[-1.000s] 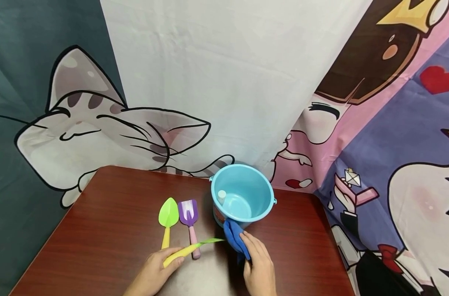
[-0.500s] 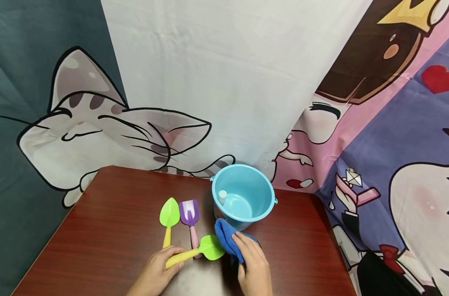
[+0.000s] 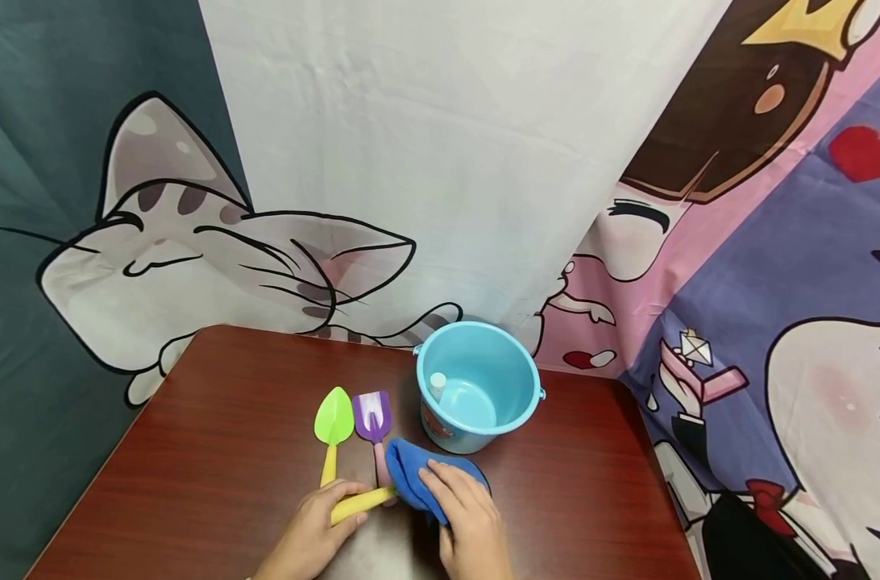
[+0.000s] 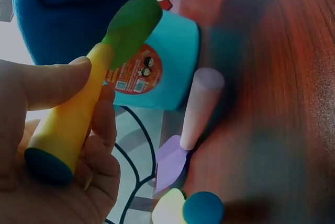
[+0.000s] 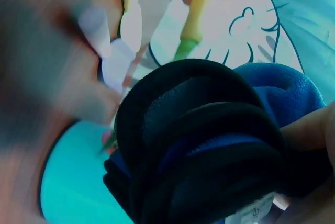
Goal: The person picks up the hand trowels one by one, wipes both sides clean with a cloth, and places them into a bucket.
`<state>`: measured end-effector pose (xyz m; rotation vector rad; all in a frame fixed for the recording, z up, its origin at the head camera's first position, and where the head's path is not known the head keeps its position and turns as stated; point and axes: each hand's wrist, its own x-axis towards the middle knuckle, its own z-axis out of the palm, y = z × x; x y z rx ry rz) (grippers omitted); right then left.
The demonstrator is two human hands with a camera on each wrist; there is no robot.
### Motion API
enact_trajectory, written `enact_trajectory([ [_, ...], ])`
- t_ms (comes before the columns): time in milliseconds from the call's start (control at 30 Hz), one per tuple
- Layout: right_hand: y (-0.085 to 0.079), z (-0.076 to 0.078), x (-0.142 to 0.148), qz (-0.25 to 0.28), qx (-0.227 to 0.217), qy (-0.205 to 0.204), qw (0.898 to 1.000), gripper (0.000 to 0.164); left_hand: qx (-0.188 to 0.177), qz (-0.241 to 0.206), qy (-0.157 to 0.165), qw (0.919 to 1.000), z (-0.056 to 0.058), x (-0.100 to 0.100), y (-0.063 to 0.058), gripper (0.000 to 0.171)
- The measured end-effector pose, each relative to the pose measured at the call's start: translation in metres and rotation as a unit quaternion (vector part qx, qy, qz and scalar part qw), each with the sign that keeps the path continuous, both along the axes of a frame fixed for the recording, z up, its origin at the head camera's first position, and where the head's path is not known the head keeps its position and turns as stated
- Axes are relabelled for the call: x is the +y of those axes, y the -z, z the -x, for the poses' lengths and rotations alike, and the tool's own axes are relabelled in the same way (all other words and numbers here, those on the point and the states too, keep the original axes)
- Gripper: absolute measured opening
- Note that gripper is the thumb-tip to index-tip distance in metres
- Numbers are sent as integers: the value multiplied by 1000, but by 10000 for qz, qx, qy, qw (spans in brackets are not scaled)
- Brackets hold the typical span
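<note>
My left hand (image 3: 313,528) grips the yellow handle of a toy shovel (image 3: 360,504) above the table. In the left wrist view its green blade (image 4: 137,28) shows in front of a folded blue cloth (image 4: 68,14). My right hand (image 3: 472,515) holds that cloth with curled fingers; in the head view it hides the blade. Whether cloth and blade touch, I cannot tell. A second green toy shovel (image 3: 334,416) with a yellow handle lies beside my left hand. Next to it lies a purple toy shovel (image 3: 371,415) with a pink handle, partly behind the cloth.
A light blue bucket (image 3: 512,379) stands upright at the back of the brown table (image 3: 215,451), just beyond the cloth. Inside it is a small white cylindrical thing (image 3: 437,385). A printed curtain (image 3: 425,161) hangs close behind the table's back edge.
My right hand has moved left with the cloth, from beside the bucket to over the held shovel's blade. The held shovel has turned about its handle; my left hand has barely shifted.
</note>
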<state>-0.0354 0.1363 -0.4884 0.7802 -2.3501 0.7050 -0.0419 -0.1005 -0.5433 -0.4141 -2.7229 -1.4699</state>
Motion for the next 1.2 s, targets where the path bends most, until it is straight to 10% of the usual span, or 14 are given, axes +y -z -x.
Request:
enact_trajectory([
  [467, 10, -4, -12, -1288, -841, -284, 9877, 66, 349, 28, 140, 9993, 3, 4, -3, 27],
  [967, 18, 2, 0, -1003, -1868, 320, 9767, 72, 419, -75, 448, 9981, 0, -1, -2, 27],
  [1200, 27, 9, 14, -800, -1604, 626, 9818, 70, 691, -75, 368, 9969, -2, -7, -2, 28],
])
